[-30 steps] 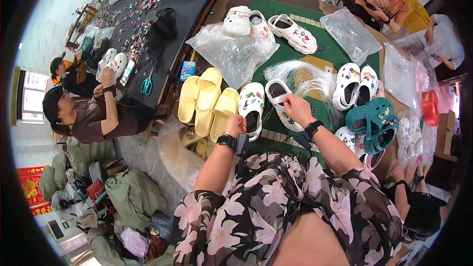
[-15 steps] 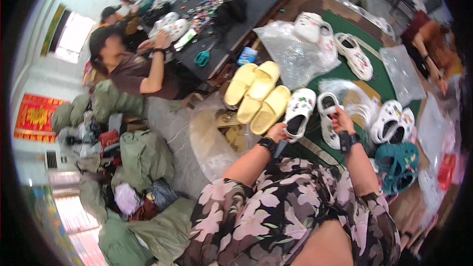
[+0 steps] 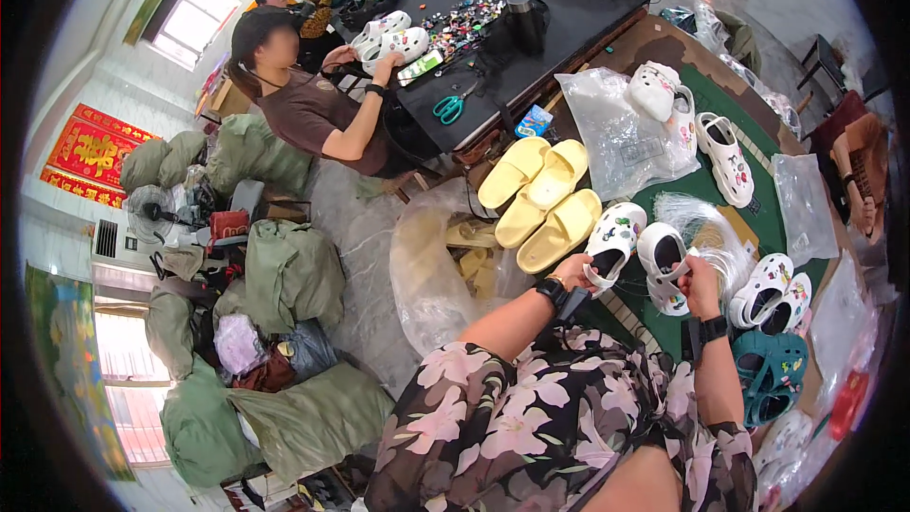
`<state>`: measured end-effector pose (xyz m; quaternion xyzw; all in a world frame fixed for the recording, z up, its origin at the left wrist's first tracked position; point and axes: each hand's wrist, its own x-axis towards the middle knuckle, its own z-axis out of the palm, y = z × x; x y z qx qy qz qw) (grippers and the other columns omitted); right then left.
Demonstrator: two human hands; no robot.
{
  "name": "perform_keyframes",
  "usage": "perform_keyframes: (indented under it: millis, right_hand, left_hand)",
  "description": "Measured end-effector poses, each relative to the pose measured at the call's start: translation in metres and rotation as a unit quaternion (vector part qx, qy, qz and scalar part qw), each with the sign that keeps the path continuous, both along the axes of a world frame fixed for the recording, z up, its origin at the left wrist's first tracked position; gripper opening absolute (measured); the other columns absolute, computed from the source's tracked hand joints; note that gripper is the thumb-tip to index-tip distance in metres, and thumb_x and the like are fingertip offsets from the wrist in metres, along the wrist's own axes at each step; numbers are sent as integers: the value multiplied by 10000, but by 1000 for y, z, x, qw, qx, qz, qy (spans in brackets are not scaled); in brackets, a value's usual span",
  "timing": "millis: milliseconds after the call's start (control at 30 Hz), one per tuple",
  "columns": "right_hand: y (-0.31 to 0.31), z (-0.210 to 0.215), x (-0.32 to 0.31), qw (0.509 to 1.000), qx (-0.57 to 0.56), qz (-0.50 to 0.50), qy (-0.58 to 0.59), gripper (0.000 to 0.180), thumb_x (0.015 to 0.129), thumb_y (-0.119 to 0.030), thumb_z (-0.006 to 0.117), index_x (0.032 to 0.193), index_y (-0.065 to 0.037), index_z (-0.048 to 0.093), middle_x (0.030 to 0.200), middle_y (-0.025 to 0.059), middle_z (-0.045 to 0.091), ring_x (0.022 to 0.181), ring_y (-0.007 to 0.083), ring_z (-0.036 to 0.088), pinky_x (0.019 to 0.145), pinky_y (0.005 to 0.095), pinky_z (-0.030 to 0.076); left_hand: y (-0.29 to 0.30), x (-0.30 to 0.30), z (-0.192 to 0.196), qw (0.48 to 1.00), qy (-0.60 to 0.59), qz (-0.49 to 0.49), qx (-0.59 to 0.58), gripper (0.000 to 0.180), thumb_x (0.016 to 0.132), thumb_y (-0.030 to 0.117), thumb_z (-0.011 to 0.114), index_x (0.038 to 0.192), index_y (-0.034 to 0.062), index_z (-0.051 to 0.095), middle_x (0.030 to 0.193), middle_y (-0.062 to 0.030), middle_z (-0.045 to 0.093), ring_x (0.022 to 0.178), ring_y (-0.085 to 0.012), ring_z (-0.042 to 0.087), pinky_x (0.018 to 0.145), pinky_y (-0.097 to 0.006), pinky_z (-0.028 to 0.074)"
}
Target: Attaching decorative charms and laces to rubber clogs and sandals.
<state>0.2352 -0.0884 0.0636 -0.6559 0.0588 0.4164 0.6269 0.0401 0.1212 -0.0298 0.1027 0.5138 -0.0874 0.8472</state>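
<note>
My left hand (image 3: pixel 574 272) is closed on the heel end of a white clog (image 3: pixel 624 221) dotted with colourful charms. Its toe points away from me, and the dark inside shows. Just to the right, my right hand (image 3: pixel 701 286) pinches the heel strap of a second white clog (image 3: pixel 661 245), which is tilted, with charms on its lower part. Yellow slides (image 3: pixel 547 199) lie left of the clogs on the green-topped table (image 3: pixel 667 192). To the right of my right hand sit another pair of charm-covered white clogs (image 3: pixel 764 286) and teal clogs (image 3: pixel 770 370).
Clear plastic bags (image 3: pixel 616 142) and a bundle of pale strands (image 3: pixel 713 237) lie on the table. A co-worker (image 3: pixel 313 104) handles white clogs at the dark table (image 3: pixel 445 118), which holds scattered charms and teal scissors (image 3: pixel 451 109). Green sacks (image 3: pixel 296 275) stand at left.
The view has swung, shifting the scene right and slightly down. My hands still hold the two white clogs, with the right one now tilted more and its strap held toward me.
</note>
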Motion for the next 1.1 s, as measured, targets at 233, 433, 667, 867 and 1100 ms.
perform_keyframes:
  millis: [233,433,667,867,1100]
  right_hand:
    - [-8,19,6,975,-59,155,-151,118,831,-132,576,839,-20,607,630,39,612,447,69,466,410,230,344]
    - [-12,32,-4,902,-115,276,-312,195,791,-161,625,735,24,601,587,37,559,529,106,507,498,292,404]
    - [-9,39,-12,862,-141,296,-388,217,773,-171,620,695,27,574,572,38,536,514,107,474,484,305,385]
    - [-15,30,-15,878,-129,296,-354,250,763,-199,636,731,42,574,585,141,552,518,208,529,513,364,421]
    - [-12,44,-23,827,-149,340,-423,265,742,-216,643,763,45,609,598,128,585,528,205,564,515,358,443]
  left_hand:
    - [0,5,-2,999,23,-11,22,184,902,214,507,1010,65,502,905,-68,533,863,-265,564,891,-508,497]
    - [-4,7,-9,999,30,-6,20,143,907,213,517,963,81,514,864,-68,560,835,-264,573,864,-501,501]
    - [-5,9,0,999,50,-4,20,150,902,201,524,988,80,505,878,-67,567,838,-267,579,866,-505,496]
    - [-3,8,-18,999,34,-6,26,151,877,192,547,980,88,510,891,-79,579,843,-271,579,844,-505,505]
    - [1,0,-48,993,-47,-84,63,200,888,221,496,975,47,539,851,-92,582,787,-267,583,818,-472,513]
